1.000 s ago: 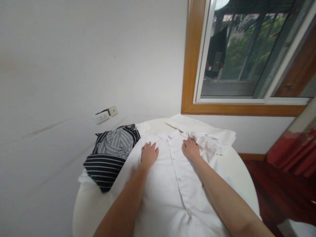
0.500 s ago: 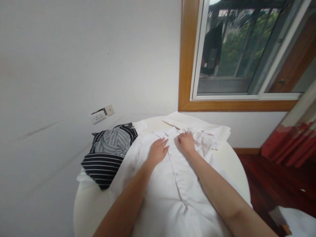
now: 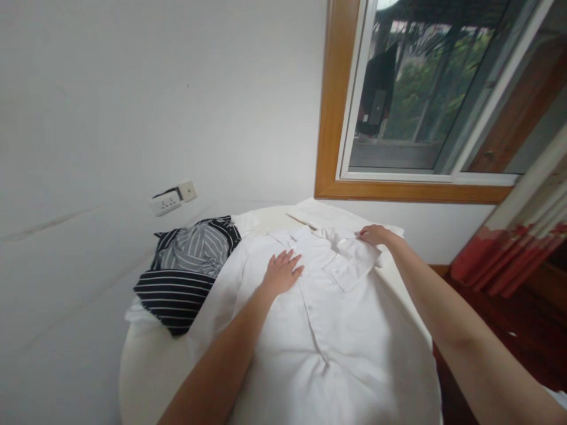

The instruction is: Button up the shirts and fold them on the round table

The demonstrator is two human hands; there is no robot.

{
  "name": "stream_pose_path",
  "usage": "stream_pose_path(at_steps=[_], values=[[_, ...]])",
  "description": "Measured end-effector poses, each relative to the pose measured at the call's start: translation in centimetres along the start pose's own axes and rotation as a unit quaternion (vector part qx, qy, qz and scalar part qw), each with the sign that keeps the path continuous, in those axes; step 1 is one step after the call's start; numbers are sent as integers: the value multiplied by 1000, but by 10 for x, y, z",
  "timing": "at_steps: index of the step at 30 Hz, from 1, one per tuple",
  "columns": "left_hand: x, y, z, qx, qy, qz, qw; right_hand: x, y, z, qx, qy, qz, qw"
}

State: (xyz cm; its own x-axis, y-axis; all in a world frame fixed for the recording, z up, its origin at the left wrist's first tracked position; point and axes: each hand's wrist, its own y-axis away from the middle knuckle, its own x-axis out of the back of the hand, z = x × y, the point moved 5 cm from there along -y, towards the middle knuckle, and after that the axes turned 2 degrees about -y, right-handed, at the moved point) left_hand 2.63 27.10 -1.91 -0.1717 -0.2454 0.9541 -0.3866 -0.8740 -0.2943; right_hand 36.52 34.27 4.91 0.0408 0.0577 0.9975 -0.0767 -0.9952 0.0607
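A white button-up shirt point(image 3: 336, 330) lies spread front-up over a round white table point(image 3: 146, 366). My left hand point(image 3: 283, 273) rests flat on the shirt's chest, just left of the button placket, fingers apart. My right hand point(image 3: 374, 234) lies at the far right shoulder of the shirt, fingers stretched over the fabric beside a sleeve point(image 3: 352, 267) with a buttoned cuff that is folded across the chest.
A crumpled dark-and-white striped garment point(image 3: 190, 268) lies on the table's left side, against the white wall. A wall socket point(image 3: 170, 199) sits above it. A wood-framed window point(image 3: 425, 106) is at the right, red curtain point(image 3: 509, 248) below it.
My right hand slid from the collar area out to the shirt's far right shoulder, and the bunched fabric there is now flatter. My left hand shifted slightly toward the placket.
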Motion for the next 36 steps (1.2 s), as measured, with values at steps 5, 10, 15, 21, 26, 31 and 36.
stream_pose_path(at_steps=[5,10,15,21,26,31,36], values=[[0,0,1,4,7,-12,1000,-4,3,20,-37,22,1,999],[-2,-1,-1,5,11,-12,1000,1,9,17,-34,-10,49,998],[-3,-1,-1,7,20,-16,1000,27,9,26,-117,-206,143,961],[-3,-2,0,10,9,-25,1000,76,22,24,-68,-70,277,956],[-4,-2,0,8,8,-33,999,89,17,8,15,107,260,960],[-4,-2,0,7,11,-28,1000,69,9,-18,6,178,223,958],[-2,-2,2,11,9,-28,1000,35,48,-107,183,133,233,946]])
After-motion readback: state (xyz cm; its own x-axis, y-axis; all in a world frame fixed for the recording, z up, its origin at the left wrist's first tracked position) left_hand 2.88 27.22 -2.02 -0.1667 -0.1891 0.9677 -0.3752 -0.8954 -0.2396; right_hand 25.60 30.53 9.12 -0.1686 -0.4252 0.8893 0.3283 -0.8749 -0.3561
